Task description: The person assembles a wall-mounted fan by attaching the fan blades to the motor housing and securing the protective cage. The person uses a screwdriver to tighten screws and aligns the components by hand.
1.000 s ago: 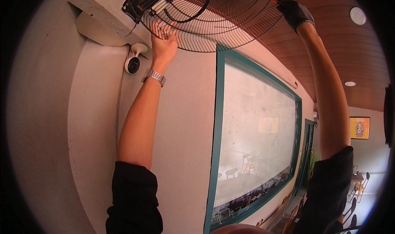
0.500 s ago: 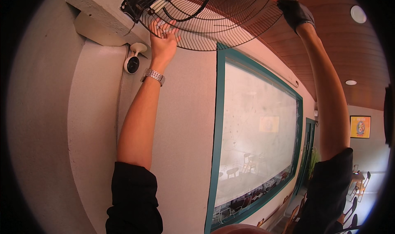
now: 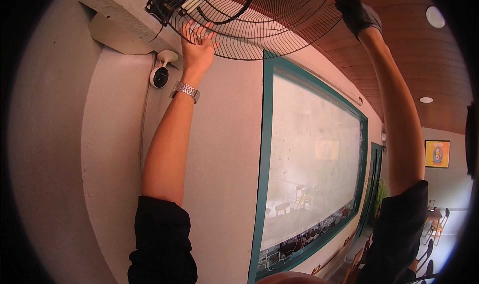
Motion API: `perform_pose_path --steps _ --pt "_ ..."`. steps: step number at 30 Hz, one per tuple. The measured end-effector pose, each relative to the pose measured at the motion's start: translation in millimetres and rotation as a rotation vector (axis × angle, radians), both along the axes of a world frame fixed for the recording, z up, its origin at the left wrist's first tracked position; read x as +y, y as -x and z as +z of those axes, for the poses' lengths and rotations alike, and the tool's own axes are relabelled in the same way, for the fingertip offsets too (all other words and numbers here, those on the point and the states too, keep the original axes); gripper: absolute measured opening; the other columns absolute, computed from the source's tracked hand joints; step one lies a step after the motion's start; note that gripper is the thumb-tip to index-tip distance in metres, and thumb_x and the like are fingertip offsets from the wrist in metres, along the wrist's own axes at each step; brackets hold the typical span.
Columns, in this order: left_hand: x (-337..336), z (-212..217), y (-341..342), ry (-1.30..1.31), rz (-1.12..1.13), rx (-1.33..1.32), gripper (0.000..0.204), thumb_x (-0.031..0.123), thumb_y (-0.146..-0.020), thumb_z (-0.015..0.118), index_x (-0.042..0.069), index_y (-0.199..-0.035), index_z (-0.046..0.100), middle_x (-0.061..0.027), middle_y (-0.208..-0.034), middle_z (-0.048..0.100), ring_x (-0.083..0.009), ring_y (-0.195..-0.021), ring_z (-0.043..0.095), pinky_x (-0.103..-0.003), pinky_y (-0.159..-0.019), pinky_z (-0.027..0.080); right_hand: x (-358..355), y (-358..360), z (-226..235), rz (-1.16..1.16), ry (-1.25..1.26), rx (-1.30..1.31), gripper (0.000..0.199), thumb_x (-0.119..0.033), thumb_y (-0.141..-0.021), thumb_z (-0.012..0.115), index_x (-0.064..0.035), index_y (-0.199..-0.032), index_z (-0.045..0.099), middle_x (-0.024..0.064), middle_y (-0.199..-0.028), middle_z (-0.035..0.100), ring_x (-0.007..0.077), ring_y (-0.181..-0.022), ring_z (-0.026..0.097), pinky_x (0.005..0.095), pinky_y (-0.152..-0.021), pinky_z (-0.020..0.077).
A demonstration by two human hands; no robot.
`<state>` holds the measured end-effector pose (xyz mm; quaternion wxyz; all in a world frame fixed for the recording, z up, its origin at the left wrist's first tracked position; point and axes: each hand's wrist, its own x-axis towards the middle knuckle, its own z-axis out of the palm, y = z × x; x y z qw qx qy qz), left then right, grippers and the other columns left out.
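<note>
Up top of frame, left hand [image 3: 198,47] presses open fingers under the wire fan guard [image 3: 259,29]; gloved right hand [image 3: 355,13] grips its rim — best kept level, steady.

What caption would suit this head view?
Both hands, bare left and gloved right, reach up to a wall-mounted fan's black wire guard.

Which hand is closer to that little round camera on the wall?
The left hand. It rests on the fan guard just above the small wall camera. The gloved right hand grips the guard's far rim, well away.
</note>
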<state>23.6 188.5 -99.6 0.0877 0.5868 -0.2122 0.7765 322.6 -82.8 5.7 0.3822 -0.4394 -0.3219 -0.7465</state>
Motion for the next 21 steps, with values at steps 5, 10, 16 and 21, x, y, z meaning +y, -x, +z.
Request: perform_pose_path --steps 5,10,16,21 --pt "0 3 -4 -0.011 -0.016 0.011 0.064 -0.012 -0.097 0.041 0.008 -0.153 0.016 -0.0271 -0.15 0.045 -0.0404 -0.136 0.054 -0.041 -0.096 0.061 -5 1 -4 0.02 -0.009 0.008 0.029 -0.036 -0.098 0.059 -0.0209 -0.119 0.073 0.0144 -0.109 0.073 0.0373 -0.102 0.07 0.0458 -0.085 0.0528" --pt "5 1 1 -0.003 -0.028 -0.005 0.064 -0.012 -0.097 0.041 0.009 -0.153 0.017 -0.0266 -0.15 0.045 -0.0402 -0.136 0.054 -0.041 -0.096 0.06 -7 63 -42 -0.137 -0.054 0.1 0.032 -0.032 -0.1 0.057 -0.016 -0.123 0.071 0.0164 -0.111 0.074 0.0343 -0.104 0.071 0.0461 -0.084 0.0565" --pt "-7 12 -37 -0.083 -0.13 0.044 0.065 -0.012 -0.096 0.042 0.009 -0.153 0.018 -0.0252 -0.149 0.046 -0.0394 -0.136 0.054 -0.042 -0.096 0.06 -48 104 -75 -0.288 -0.133 0.191 0.033 -0.033 -0.096 0.055 -0.0283 -0.124 0.072 0.0088 -0.102 0.077 0.0315 -0.092 0.075 0.0455 -0.074 0.0604" --pt "4 2 -1 -0.038 -0.037 -0.014 0.065 -0.013 -0.096 0.042 0.009 -0.151 0.018 -0.0246 -0.148 0.048 -0.0387 -0.135 0.055 -0.043 -0.096 0.06 -20 116 -67 -0.267 -0.027 0.194 0.034 -0.029 -0.095 0.055 -0.0204 -0.124 0.072 0.0095 -0.103 0.078 0.0319 -0.093 0.075 0.0459 -0.073 0.061"
